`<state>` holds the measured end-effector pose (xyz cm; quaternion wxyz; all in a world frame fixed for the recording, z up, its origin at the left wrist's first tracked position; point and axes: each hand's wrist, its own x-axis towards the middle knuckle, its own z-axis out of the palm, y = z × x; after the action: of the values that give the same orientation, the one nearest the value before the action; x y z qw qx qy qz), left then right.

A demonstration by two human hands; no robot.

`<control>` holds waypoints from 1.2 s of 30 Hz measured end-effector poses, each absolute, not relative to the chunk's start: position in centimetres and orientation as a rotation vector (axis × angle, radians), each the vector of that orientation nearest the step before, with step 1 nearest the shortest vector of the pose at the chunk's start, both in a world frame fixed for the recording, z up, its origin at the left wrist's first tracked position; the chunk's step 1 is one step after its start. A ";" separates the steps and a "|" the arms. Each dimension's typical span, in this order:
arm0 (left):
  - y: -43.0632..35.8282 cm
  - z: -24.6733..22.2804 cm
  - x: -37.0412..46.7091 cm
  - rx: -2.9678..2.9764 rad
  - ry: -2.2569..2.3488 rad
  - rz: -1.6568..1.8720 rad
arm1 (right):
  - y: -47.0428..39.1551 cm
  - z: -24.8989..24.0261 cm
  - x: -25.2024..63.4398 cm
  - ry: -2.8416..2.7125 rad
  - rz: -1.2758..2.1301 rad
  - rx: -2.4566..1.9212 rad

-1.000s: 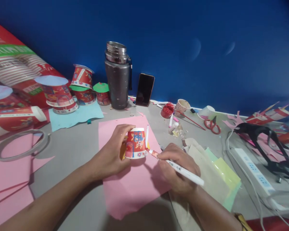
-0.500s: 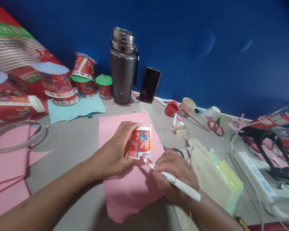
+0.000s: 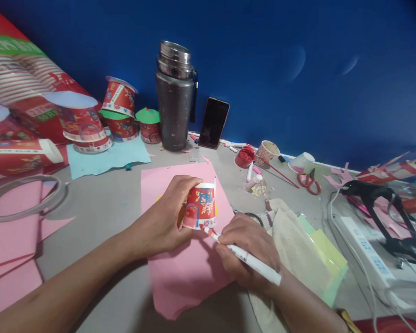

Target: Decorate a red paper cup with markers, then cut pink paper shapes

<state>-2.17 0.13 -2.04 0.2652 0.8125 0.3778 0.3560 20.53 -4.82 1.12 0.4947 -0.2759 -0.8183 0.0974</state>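
My left hand (image 3: 171, 215) is wrapped round a red paper cup (image 3: 201, 206) with blue, yellow and white patterns. Its white rim band, dotted with small flowers, faces down toward me. In my right hand (image 3: 247, 247) is a white marker pen (image 3: 254, 264), pinched near its red tip. That tip meets the cup's white band at the lower edge, or comes very close to it. Beneath both hands lies a sheet of pink paper (image 3: 180, 286). A bit of yellow shows behind the cup; what it belongs to is mostly hidden.
Behind stand a dark thermos (image 3: 175, 108) and a propped phone (image 3: 214, 122). Decorated cups (image 3: 119, 97) are stacked at left near a roll of tape (image 3: 21, 215). Scissors (image 3: 309, 180), a cloth (image 3: 298, 254) and a power strip (image 3: 370, 254) lie at right.
The view has shifted slightly, moving the scene a little left. The marker tip has moved slightly left along the cup's white band. Both hands keep their holds.
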 end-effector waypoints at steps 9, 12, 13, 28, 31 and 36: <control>0.2 -2.0 -2.2 2.208 1.003 0.953 | -5.0 1.6 20.7 -1.970 0.256 -0.700; 0.2 -2.0 -2.2 2.210 1.006 0.949 | -5.1 1.8 20.7 -1.969 0.259 -0.713; 0.2 -2.0 -2.2 2.208 1.008 0.948 | -5.0 1.8 20.7 -1.970 0.259 -0.714; 0.1 -1.7 -2.3 2.204 0.996 0.925 | -5.1 1.7 20.7 -1.995 0.256 -0.699; 0.1 -1.8 -2.3 2.213 0.988 0.933 | -5.2 1.7 20.6 -1.991 0.262 -0.716; 0.2 -1.8 -2.3 2.223 0.975 0.923 | -5.0 1.4 20.5 -1.988 0.256 -0.695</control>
<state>-2.27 0.19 -1.79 0.2689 0.8245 0.3615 0.3424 20.48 -5.02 1.45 0.4883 -0.2861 -0.8177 0.1054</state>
